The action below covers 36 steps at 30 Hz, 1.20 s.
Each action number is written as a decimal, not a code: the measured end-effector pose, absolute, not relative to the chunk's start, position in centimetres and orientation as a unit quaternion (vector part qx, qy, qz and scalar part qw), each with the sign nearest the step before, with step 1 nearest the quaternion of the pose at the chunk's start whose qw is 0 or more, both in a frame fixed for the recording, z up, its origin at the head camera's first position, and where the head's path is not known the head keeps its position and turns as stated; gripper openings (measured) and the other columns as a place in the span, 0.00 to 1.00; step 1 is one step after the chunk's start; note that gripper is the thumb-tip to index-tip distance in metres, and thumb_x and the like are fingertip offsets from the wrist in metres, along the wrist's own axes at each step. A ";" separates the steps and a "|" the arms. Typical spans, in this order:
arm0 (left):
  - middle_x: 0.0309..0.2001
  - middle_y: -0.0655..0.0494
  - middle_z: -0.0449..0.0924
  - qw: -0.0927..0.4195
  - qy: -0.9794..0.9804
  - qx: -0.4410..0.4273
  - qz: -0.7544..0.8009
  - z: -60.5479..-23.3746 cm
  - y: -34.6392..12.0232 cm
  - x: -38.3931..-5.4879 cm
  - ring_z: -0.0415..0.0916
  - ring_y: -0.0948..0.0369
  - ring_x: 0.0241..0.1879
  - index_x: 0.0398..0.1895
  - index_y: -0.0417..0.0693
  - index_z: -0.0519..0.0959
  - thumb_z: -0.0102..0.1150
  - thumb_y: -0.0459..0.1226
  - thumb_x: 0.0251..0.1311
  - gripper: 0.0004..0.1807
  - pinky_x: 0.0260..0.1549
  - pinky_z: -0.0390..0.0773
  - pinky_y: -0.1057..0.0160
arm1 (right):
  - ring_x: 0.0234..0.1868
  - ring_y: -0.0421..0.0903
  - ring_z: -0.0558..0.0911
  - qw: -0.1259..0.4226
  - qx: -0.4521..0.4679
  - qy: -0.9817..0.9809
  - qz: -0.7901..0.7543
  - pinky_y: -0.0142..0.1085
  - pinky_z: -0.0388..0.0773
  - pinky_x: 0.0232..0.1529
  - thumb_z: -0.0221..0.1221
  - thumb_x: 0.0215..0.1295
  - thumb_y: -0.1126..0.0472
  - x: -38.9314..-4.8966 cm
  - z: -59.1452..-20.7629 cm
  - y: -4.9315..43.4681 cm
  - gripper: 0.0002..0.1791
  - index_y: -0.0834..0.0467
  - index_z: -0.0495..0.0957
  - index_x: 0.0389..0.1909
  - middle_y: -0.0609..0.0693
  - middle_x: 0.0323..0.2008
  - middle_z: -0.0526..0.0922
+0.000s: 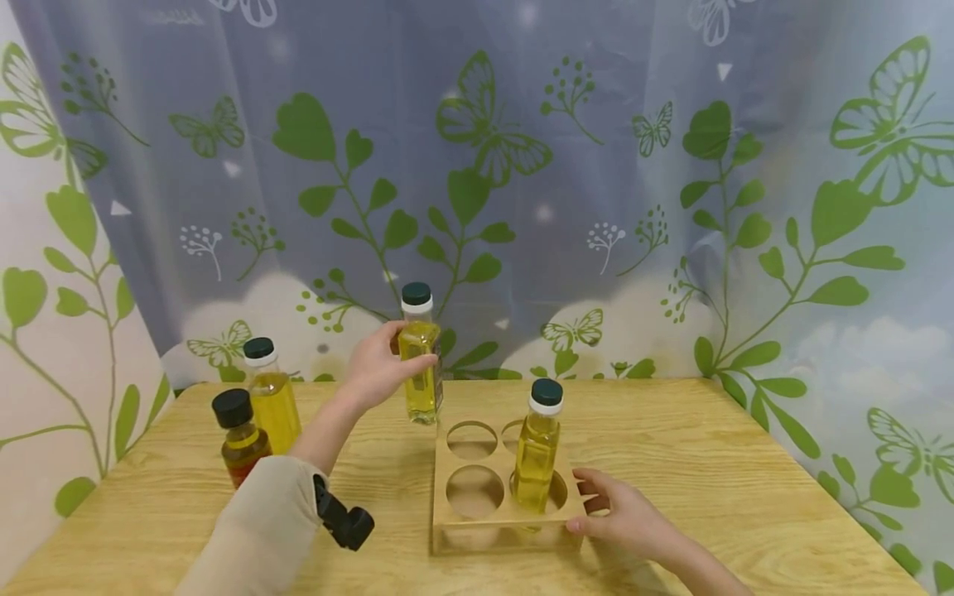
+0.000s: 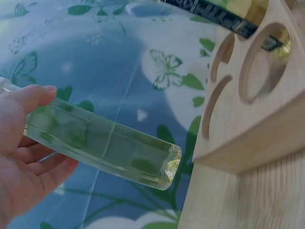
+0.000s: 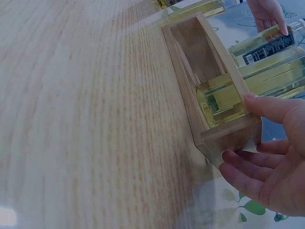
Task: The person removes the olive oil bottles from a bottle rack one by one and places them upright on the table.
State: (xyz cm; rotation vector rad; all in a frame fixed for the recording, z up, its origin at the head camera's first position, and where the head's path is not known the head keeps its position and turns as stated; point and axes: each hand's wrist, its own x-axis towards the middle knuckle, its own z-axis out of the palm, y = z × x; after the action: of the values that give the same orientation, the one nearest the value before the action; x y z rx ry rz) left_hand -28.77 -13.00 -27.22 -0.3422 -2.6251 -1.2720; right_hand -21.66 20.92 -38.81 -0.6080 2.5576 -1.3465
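Observation:
My left hand (image 1: pixel 387 364) grips a glass bottle of yellow oil (image 1: pixel 421 372) with a dark green cap and a white collar. The bottle is upright in the head view, its base near the back left of the wooden bottle rack (image 1: pixel 465 523). In the left wrist view, thumb and fingers wrap the bottle's upper part. A second oil bottle (image 1: pixel 537 455) of the same kind stands in the rack's front right hole. At the rack's right end, my right hand (image 1: pixel 626 513) holds the corner, thumb by the top board and fingers against the side (image 3: pixel 233 138).
On the left of the wooden table (image 1: pixel 641 422) stand another oil bottle (image 1: pixel 274 410) with a green cap and a brown bottle (image 1: pixel 242 443) with a black cap, partly behind the left sleeve (image 1: pixel 257 530). A curtain with leaves and butterflies (image 1: pixel 417 165) hangs behind the table.

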 end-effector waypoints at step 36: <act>0.58 0.31 0.65 0.083 -0.921 -0.022 -0.380 -32.8 -18.9 -28.7 0.66 0.40 0.55 0.66 0.31 0.57 0.59 0.50 0.58 0.42 0.49 0.70 0.44 | 0.48 0.61 0.76 0.100 -0.199 0.861 -0.456 0.48 0.77 0.44 0.65 0.56 0.55 -21.5 -38.4 20.8 0.41 0.76 0.58 0.62 0.73 0.55 0.68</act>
State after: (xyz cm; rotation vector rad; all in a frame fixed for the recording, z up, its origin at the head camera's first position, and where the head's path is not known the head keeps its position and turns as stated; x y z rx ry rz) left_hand -28.66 -18.93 -32.85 -0.0652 -2.7494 -1.1352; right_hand -21.48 20.76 -38.40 -0.5891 2.5458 -1.3489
